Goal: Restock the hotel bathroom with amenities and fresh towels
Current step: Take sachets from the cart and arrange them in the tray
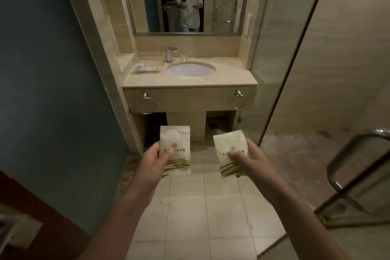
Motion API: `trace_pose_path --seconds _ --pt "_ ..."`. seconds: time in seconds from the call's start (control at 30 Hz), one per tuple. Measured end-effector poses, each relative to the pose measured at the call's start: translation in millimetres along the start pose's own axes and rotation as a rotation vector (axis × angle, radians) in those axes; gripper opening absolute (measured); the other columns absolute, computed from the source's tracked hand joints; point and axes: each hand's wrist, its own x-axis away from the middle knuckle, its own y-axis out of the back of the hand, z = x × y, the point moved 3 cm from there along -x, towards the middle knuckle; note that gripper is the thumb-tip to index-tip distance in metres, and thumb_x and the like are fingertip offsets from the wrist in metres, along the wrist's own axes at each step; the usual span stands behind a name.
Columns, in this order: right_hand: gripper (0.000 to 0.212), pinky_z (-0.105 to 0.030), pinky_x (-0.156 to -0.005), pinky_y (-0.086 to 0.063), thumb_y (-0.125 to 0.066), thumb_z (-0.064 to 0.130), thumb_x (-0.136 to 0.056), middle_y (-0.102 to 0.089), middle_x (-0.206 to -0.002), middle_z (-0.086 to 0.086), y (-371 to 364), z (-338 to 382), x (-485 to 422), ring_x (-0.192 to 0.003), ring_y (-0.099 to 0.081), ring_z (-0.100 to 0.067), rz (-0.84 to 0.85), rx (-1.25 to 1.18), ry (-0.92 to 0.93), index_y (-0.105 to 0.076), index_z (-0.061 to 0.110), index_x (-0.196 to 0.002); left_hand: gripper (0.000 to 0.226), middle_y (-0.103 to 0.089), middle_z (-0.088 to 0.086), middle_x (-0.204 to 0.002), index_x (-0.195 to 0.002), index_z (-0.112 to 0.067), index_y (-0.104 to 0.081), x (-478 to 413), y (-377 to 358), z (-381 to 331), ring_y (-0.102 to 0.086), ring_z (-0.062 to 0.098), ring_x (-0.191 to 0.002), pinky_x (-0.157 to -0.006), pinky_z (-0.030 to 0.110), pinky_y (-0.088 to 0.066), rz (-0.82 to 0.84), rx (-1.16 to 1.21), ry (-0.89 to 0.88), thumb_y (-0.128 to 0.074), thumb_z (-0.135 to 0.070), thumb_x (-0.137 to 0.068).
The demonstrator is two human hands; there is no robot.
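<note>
Head: left hand (155,159) pinches sachet (175,141) mid-edge; right hand (252,157) likewise.

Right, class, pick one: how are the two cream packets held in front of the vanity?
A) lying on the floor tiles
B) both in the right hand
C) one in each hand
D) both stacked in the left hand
C: the left hand pinches the left packet and the right hand pinches the right packet. The two packets are apart, with floor showing between them.
</note>
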Motion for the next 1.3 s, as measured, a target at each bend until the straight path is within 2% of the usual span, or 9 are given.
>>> trace_pose_path --seconds 0.07,0.23,0.43,0.6,0.73,0.83,0.93,1.1,1.3 --pt "0.032 -0.028 -0.066 -0.05 -0.056 0.016 -0.09 -0.06 -0.107 -0.003 -10 10 -45 -0.09 -0.06 -0.019 0.003 0.022 -0.011 -0.047 0.024 -0.119 0.025 -0.068 0.006 -0.103 -0.118 -0.015 -0.055 -42 6 -8 -0.067 0.021 -0.094 -0.074 0.031 -0.054 -0.011 0.002 0.019 -0.049 -0.016 -0.094" --pt "0.021 -0.038 -0.073 -0.05 -0.059 0.016 -0.088 -0.065 -0.105 -0.004 -31 28 -143 -0.089 -0.063 -0.023 -0.027 0.045 0.011 -0.054 0.031 -0.102 0.022 -0.068 0.004 -0.102 -0.115 -0.017 -0.056 -139 17 -34 -0.066 0.018 -0.093 -0.072 0.028 -0.052 -0.014 0.001 0.021 -0.049 -0.015 -0.094" --pt "0.028 -0.02 -0.055 -0.047 -0.051 0.016 -0.094 -0.065 -0.105 -0.003 -57 32 -232 -0.078 -0.061 -0.009 0.018 0.026 0.034 -0.05 0.022 -0.121 0.014 -0.07 0.002 -0.1 -0.1 -0.024 -0.059 -218 36 -50 -0.067 0.018 -0.093 -0.081 0.034 -0.054 -0.041 0.033 0.017 -0.05 -0.015 -0.093" --pt "0.032 -0.025 -0.068 -0.048 -0.045 0.007 -0.094 -0.064 -0.109 -0.001 -71 32 -315 -0.089 -0.062 -0.011 0.08 0.021 -0.01 -0.05 0.022 -0.121 0.017 -0.07 0.001 -0.094 -0.096 -0.025 -0.059 -283 50 -54 -0.067 0.016 -0.085 -0.071 0.029 -0.053 -0.091 0.08 0.057 -0.048 -0.013 -0.095" --pt "0.035 -0.028 -0.082 -0.05 -0.047 0.005 -0.093 -0.065 -0.115 0.001 -81 28 -391 -0.103 -0.062 -0.014 0.132 0.022 0.004 -0.05 0.021 -0.124 0.023 -0.069 0.002 -0.094 -0.093 -0.025 -0.058 -346 62 -62 -0.066 0.017 -0.086 -0.075 0.032 -0.054 -0.118 0.104 0.079 -0.044 -0.008 -0.096" --pt "0.034 -0.031 -0.087 -0.05 -0.05 0.008 -0.093 -0.066 -0.114 0.003 -85 34 -455 -0.104 -0.063 -0.013 0.165 0.037 0.026 -0.051 0.022 -0.124 0.021 -0.071 0.003 -0.095 -0.103 -0.021 -0.059 -405 72 -71 -0.067 0.021 -0.089 -0.084 0.04 -0.053 -0.157 0.067 0.089 -0.044 -0.009 -0.096" --pt "0.031 -0.038 -0.089 -0.052 -0.053 0.01 -0.092 -0.067 -0.113 0.002 -83 46 -526 -0.102 -0.064 -0.016 0.169 0.046 0.039 -0.053 0.026 -0.119 0.021 -0.069 0.004 -0.103 -0.113 -0.017 -0.056 -467 75 -83 -0.067 0.017 -0.092 -0.075 0.03 -0.054 -0.209 0.104 0.082 -0.045 -0.01 -0.096" --pt "0.036 -0.027 -0.074 -0.052 -0.055 0.013 -0.092 -0.07 -0.101 0.0 -90 64 -621 -0.088 -0.069 -0.013 0.207 0.085 0.02 -0.043 0.024 -0.123 0.018 -0.069 0.004 -0.104 -0.11 -0.018 -0.056 -550 79 -98 -0.067 0.018 -0.094 -0.072 0.027 -0.054 -0.269 0.124 0.098 -0.05 -0.012 -0.094" --pt "0.043 -0.02 -0.068 -0.052 -0.057 0.011 -0.091 -0.066 -0.108 0.005 -109 70 -706 -0.095 -0.065 -0.008 0.234 0.143 0.015 -0.039 0.026 -0.127 0.015 -0.071 0.005 -0.099 -0.1 -0.017 -0.061 -633 102 -101 -0.068 0.019 -0.092 -0.08 0.034 -0.054 -0.31 0.114 0.121 -0.049 -0.012 -0.094"
